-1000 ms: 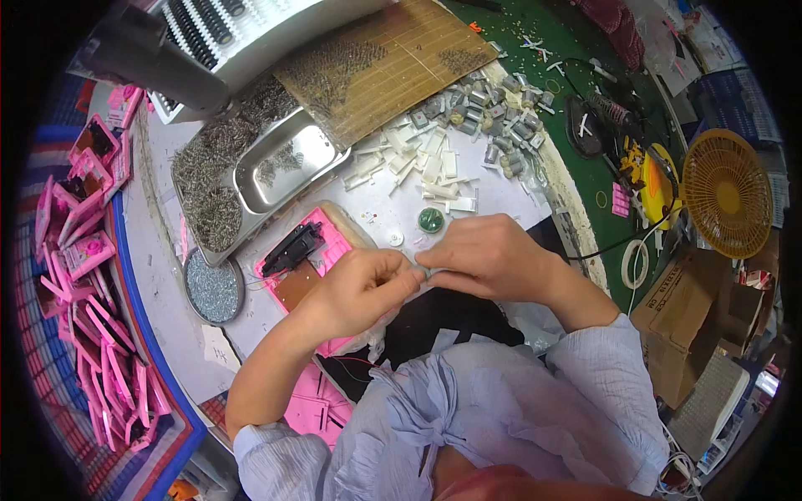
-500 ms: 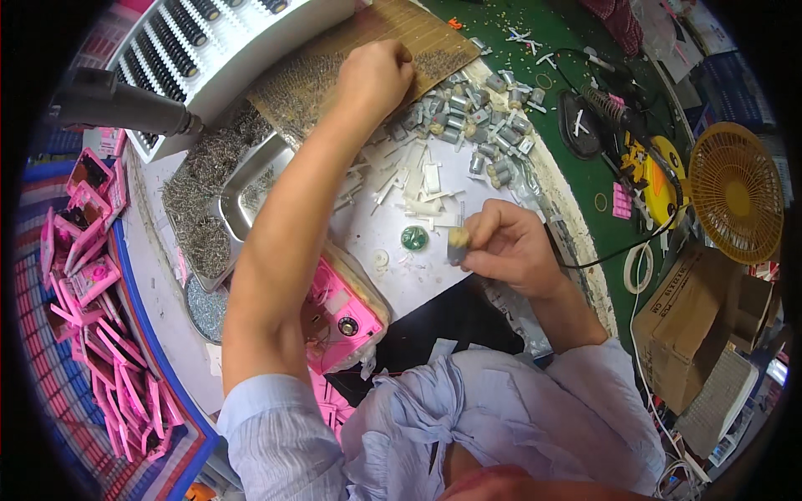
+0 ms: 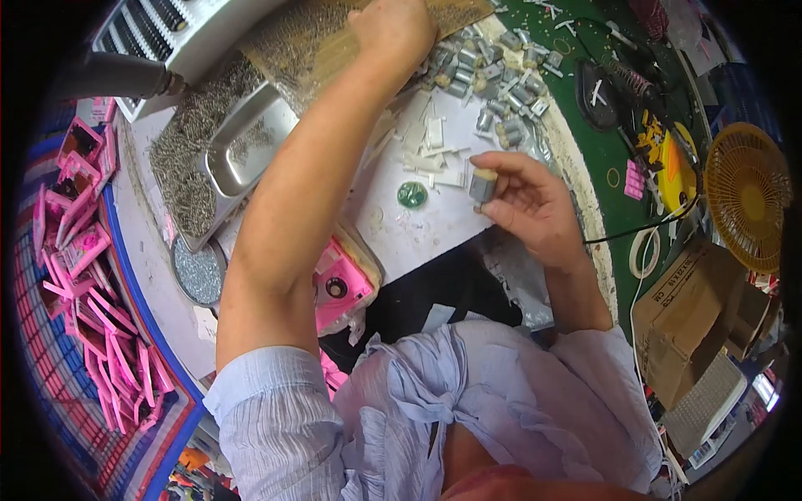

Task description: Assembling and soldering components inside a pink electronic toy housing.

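Observation:
My right hand (image 3: 539, 204) holds a small grey electric motor (image 3: 482, 187) between thumb and fingers, above the white worktop (image 3: 434, 230). The motor has a pale yellowish cap on one end. Left of it on the worktop lies a round green piece (image 3: 412, 195), with white plastic parts (image 3: 434, 154) scattered beyond. My left hand (image 3: 397, 33) reaches to the far side, over a brown board (image 3: 330, 42) covered with tiny metal parts. Its fingers are curled and mostly hidden behind the hand; whether anything is between them cannot be seen. More grey motors (image 3: 501, 79) lie heaped beside it.
A metal tray (image 3: 238, 154) sits among heaped small screws (image 3: 184, 159). A dark power tool (image 3: 117, 77) points in from the left, before a white rack (image 3: 200, 37). Pink plastic housings (image 3: 83, 242) fill the left side. A yellow fan (image 3: 746, 198) and cardboard box (image 3: 693, 309) stand right.
The whole view has shifted so the bench sits higher. My right hand has moved slightly right and away, turning the motor. My left hand has shifted right along the board.

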A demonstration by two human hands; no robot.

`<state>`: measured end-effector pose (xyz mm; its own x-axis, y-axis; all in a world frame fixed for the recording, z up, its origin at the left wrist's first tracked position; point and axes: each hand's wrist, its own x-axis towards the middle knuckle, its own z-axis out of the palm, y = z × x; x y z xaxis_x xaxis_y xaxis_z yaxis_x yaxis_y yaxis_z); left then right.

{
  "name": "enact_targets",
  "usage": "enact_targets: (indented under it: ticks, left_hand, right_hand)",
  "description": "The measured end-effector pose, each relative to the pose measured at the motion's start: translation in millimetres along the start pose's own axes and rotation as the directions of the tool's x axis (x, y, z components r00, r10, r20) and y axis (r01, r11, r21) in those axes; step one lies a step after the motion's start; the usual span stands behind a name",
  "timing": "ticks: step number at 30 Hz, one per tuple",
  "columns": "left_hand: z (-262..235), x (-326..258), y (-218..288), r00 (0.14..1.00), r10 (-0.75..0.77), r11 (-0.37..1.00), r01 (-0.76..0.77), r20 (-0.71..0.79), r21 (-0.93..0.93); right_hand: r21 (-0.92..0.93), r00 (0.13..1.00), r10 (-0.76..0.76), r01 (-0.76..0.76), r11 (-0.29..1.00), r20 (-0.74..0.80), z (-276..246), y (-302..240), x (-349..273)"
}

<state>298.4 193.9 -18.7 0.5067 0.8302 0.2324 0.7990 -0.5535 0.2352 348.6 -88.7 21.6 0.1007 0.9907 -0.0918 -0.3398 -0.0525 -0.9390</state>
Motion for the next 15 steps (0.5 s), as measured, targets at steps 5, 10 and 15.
enact_targets:
  ticks: [5,10,15]
  left_hand:
    - [4.6,-5.8,-2.2,0.997,0.015,0.999,-0.019,-0.077,-0.049]
    - [-2.5,-2.6,-6.1,0.960,0.131,0.977,-0.168,-0.249,-0.132]
    - [-126.8,-61.2,-20.1,0.879,0.220,0.767,-0.424,-0.424,-0.482]
  right_hand:
    - [-0.478,0.996,-0.047,0.007,0.878,-0.073,5.4,1.3,2.2]
    - [-0.736,0.998,-0.053,0.047,0.675,0.015,19.1,8.3,16.1]
    - [-0.868,0.981,-0.023,0.182,0.462,0.194,31.6,14.4,36.1]
